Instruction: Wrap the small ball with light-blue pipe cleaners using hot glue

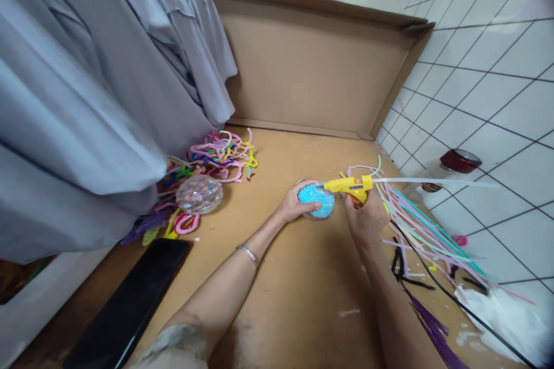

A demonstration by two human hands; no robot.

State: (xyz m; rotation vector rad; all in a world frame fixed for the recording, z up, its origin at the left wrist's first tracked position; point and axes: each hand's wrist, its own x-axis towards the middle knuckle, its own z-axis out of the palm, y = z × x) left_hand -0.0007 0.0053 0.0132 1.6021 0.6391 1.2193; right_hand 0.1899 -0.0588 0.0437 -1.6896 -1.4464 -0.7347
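A ball-like object wrapped in rows of blue pipe cleaner (pixel 316 203) is gripped in my left hand (pixel 298 202), with the thumb across its front. My right hand (pixel 367 219) is closed around the handle of a yellow glue gun (pixel 350 185). The gun's nozzle points left and meets or almost meets the top of the blue object; I cannot tell which. Out of the gun's back sticks a long whitish glue stick (pixel 424 182). A black cord (pixel 450 294) runs from near my right hand to the lower right.
Left lie a tangle of colourful pipe cleaners (pixel 225 153), a clear bumpy round container (pixel 199 194) and a black phone (pixel 134 305). Grey cloth (pixel 108 98) hangs there. Long pastel pipe cleaners (pixel 415 222), white crumpled plastic (pixel 506 317) and a red-lidded jar (pixel 454 164) stand or lie by the tiled wall.
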